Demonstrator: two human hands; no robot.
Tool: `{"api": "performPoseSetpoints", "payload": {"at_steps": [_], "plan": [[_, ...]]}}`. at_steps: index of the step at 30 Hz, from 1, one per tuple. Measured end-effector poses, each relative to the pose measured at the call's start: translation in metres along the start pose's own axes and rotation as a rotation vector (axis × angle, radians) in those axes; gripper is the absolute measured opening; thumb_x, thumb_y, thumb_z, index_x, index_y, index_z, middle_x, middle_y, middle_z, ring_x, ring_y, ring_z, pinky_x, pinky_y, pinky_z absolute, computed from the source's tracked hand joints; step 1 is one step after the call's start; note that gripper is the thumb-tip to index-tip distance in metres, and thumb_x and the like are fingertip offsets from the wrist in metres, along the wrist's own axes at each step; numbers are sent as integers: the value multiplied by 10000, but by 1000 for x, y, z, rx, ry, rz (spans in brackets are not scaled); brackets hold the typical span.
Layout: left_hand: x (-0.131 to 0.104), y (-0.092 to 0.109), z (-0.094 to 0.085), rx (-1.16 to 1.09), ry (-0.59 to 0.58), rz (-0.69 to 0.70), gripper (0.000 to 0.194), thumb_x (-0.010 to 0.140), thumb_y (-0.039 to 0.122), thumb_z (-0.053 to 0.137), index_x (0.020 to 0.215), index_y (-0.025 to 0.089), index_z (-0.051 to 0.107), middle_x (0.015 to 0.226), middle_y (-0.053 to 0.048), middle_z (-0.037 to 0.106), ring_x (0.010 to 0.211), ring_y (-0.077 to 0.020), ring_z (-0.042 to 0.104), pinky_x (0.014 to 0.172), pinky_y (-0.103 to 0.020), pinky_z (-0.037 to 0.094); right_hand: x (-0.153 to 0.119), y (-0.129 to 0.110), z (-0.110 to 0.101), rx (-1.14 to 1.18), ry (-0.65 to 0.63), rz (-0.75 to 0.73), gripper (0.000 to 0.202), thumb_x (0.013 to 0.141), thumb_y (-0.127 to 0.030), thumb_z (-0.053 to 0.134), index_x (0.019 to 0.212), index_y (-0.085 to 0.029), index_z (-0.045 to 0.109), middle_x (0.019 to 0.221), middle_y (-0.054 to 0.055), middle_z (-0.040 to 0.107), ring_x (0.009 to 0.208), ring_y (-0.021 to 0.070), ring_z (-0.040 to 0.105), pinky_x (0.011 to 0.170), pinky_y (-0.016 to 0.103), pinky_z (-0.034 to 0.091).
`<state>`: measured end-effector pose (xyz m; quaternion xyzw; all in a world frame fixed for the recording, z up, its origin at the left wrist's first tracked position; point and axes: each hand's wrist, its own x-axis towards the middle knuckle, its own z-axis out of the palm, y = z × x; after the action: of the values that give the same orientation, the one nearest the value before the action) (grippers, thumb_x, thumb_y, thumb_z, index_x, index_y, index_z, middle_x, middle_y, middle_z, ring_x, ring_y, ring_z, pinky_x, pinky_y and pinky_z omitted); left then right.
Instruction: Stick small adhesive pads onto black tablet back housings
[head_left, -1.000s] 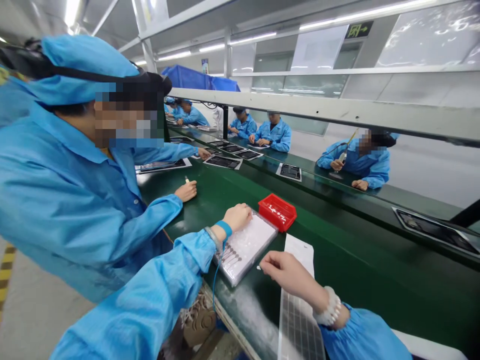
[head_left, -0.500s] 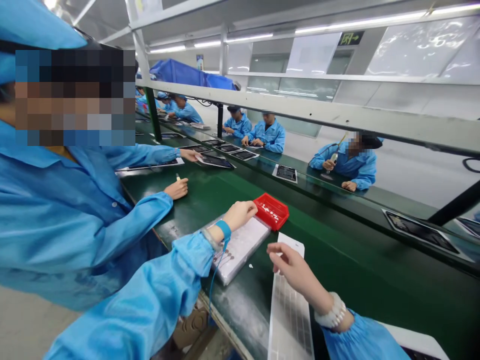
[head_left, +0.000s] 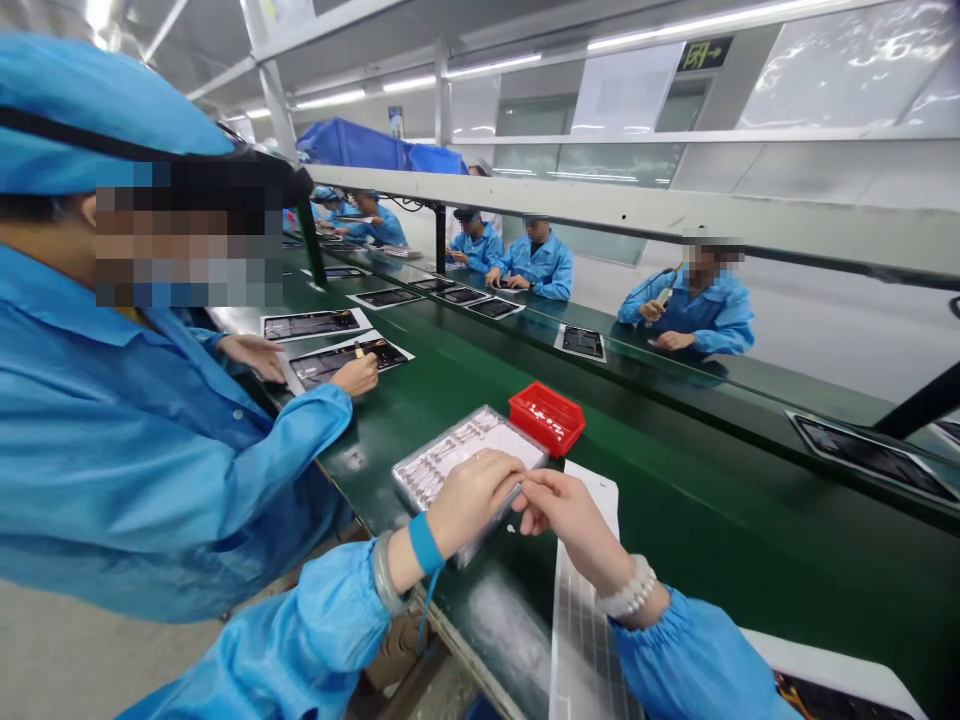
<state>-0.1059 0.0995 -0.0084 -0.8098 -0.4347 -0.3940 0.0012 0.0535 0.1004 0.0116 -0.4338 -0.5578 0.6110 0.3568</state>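
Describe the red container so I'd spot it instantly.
On the long green workbench, find the flat clear box by the bare left hand. Just beyond its far right corner sits a small open red plastic bin of little white pieces, the only red thing nearby.

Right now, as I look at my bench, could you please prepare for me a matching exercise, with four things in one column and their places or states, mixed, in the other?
Things
1. Red bin
2. White beaded bracelet
3. Blue wristband
4. Gridded sheet

Places or states
A. On the wrist of the left hand
B. Flat on the green bench, partly beneath the right forearm
C. Holding small white pieces
D. On the wrist of the right hand

Right pairs: 1-C, 2-D, 3-A, 4-B
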Motion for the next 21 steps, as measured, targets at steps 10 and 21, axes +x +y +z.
{"api": "performPoseSetpoints", "payload": {"at_steps": [10, 21], "plan": [[-9, 11, 4, 142, -10, 117, 263, 966, 229, 373, 884, 165, 614, 821, -60, 665, 783, -170, 633, 742, -290, 517, -2, 3, -2, -204, 27, -44, 163, 768, -297, 529, 729, -149, 584, 686, 5, 666, 432, 65, 559, 449, 198, 357], [-6, -4, -15, 62, -59, -254, 296, 849, 67, 379, 1051, 134, 585, 1136, -146, 605, 1098, -247, 541, 980, -436, 393, -40, -1, -7, -264, 99, -14, 225, 792, -379, 539, 789, -158, 579, 705, 20, 684, 439, 92, 581, 474, 220, 396]]}}
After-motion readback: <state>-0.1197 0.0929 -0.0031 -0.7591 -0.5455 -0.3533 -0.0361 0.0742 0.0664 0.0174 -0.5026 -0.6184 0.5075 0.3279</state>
